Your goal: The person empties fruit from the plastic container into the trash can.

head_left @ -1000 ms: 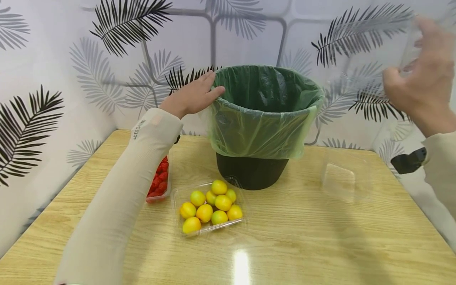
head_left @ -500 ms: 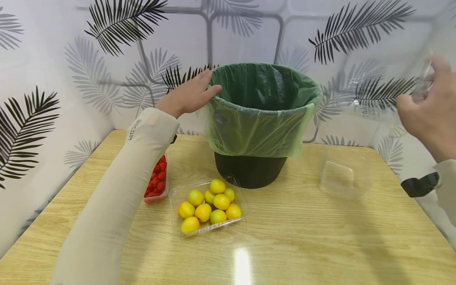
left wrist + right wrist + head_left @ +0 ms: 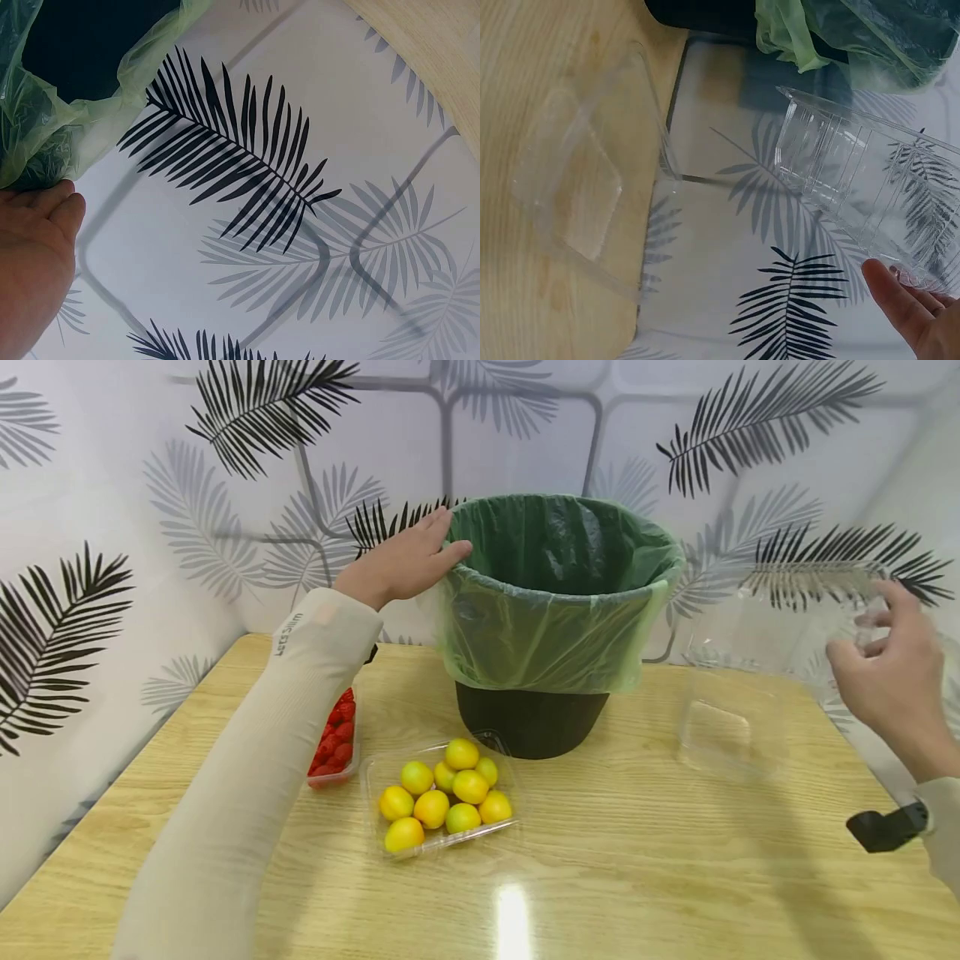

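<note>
A black bin (image 3: 532,722) stands upright with a green bag (image 3: 547,643) lining it and folded over its rim. My left hand (image 3: 401,562) rests against the left side of the rim, fingers fairly straight on the bag. To the right of the bin, my right hand (image 3: 892,681) pinches a clear plastic container (image 3: 840,161) by its edge, between thumb and fingers. That container is raised over the table's right side, tilted, with no contents visible. Beneath it, a second clear plastic container (image 3: 716,735) sits on the table.
In front of the bin lies a clear tray (image 3: 480,833) of several small yellow fruits (image 3: 431,808). Raspberries (image 3: 333,743) in another clear box are partly hidden by my left sleeve. A leaf-patterned wall (image 3: 517,443) backs the wooden table (image 3: 637,860).
My right hand has come down with the clear plastic container, toward the table's right side. My left hand keeps its place on the bin's rim.
</note>
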`<move>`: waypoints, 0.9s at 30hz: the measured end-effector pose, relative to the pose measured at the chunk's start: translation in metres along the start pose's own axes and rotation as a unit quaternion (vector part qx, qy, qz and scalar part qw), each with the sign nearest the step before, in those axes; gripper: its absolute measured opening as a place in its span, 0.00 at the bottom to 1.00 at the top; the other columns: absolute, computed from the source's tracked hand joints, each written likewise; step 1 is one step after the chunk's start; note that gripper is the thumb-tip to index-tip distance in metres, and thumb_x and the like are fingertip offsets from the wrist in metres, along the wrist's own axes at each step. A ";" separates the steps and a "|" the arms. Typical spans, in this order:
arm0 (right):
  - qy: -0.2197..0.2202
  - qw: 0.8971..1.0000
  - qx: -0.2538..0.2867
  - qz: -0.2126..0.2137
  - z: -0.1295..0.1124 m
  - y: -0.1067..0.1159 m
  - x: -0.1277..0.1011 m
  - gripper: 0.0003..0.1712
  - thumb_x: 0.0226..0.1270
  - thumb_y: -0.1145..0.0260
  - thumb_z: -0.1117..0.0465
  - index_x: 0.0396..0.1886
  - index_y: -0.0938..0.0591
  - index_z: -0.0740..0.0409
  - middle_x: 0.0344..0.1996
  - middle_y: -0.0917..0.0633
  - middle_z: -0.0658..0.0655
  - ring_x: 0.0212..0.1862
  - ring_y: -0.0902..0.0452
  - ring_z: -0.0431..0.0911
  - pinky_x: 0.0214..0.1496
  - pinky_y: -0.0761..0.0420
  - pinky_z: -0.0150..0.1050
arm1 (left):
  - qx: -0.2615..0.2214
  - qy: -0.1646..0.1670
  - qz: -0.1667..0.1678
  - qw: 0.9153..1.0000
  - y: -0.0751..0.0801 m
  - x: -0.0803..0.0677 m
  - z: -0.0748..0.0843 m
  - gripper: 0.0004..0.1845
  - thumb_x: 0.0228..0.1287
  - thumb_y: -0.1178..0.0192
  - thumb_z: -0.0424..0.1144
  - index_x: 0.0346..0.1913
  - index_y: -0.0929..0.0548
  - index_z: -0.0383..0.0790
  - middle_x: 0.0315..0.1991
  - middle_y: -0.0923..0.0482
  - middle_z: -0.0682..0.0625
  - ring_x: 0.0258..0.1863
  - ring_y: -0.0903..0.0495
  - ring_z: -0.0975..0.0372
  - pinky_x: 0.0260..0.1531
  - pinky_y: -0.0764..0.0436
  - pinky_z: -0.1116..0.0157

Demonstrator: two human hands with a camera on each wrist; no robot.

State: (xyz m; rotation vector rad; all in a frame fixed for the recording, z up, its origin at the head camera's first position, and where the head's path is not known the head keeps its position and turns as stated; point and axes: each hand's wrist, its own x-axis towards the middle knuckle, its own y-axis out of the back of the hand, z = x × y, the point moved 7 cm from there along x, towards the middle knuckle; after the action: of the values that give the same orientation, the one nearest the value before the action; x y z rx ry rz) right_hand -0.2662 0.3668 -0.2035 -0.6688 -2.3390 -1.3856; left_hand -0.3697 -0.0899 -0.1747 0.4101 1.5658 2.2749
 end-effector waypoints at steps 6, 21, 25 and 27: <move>-0.037 0.996 0.039 -0.066 0.018 -0.019 -0.024 0.40 0.64 0.56 0.63 0.77 0.54 0.54 0.57 0.33 0.72 0.23 0.40 0.21 0.17 0.32 0.31 | 0.001 -0.004 0.002 1.000 0.001 0.001 0.002 0.40 0.74 0.71 0.60 0.75 0.70 0.38 0.77 0.75 0.47 0.76 0.72 0.58 0.75 0.63 0.58; -0.065 0.938 0.283 -0.189 0.046 -0.058 -0.075 0.35 0.72 0.59 0.66 0.76 0.56 0.53 0.41 0.31 0.44 0.30 0.23 0.34 0.27 0.15 0.35 | 0.001 0.002 0.000 1.000 0.000 0.001 0.000 0.40 0.74 0.72 0.61 0.75 0.70 0.39 0.76 0.76 0.49 0.76 0.72 0.59 0.75 0.64 0.58; -0.092 0.878 0.413 -0.223 0.049 -0.069 -0.091 0.31 0.71 0.58 0.71 0.71 0.48 0.46 0.38 0.26 0.41 0.29 0.21 0.38 0.25 0.15 0.38 | 0.000 0.004 0.001 1.000 0.000 0.001 0.000 0.40 0.74 0.72 0.61 0.75 0.70 0.39 0.76 0.76 0.49 0.76 0.72 0.59 0.75 0.64 0.58; -0.104 0.856 0.448 -0.237 0.049 -0.074 -0.098 0.30 0.70 0.58 0.73 0.65 0.43 0.42 0.37 0.24 0.41 0.29 0.21 0.39 0.26 0.15 0.39 | 0.000 0.004 0.001 1.000 0.000 0.000 0.000 0.40 0.74 0.72 0.61 0.75 0.70 0.39 0.76 0.76 0.49 0.76 0.72 0.59 0.75 0.64 0.58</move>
State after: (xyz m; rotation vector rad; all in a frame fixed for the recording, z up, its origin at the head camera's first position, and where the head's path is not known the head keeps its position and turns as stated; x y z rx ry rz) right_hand -0.2284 0.3579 -0.3300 0.0576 -3.0337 -0.1974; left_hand -0.3696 -0.0895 -0.1744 0.4026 1.5704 2.2796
